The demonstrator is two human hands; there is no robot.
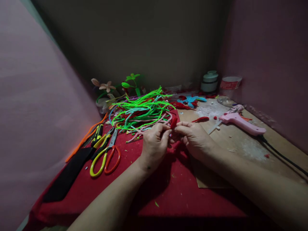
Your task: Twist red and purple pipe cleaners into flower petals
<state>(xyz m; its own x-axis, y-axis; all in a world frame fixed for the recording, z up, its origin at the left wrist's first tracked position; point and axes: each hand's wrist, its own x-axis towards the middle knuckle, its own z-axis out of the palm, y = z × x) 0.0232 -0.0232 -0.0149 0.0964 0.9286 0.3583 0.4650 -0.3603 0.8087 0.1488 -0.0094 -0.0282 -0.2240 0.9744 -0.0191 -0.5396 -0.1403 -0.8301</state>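
Above the red cloth, my left hand and my right hand meet close together with fingers pinched. Between their fingertips is a bent red pipe cleaner piece; its lower part is hidden by the fingers. Both hands appear to grip it. Just behind my hands lies a heap of pipe cleaners, mostly bright green, with red, pink and pale blue ones among them. Another red pipe cleaner piece rests on the board beyond my right hand.
Scissors with yellow and red handles, pliers and a black pouch lie left. A pink glue gun with a black cord rests right. Pipe cleaner flowers, a lidded jar and a plastic cup stand behind.
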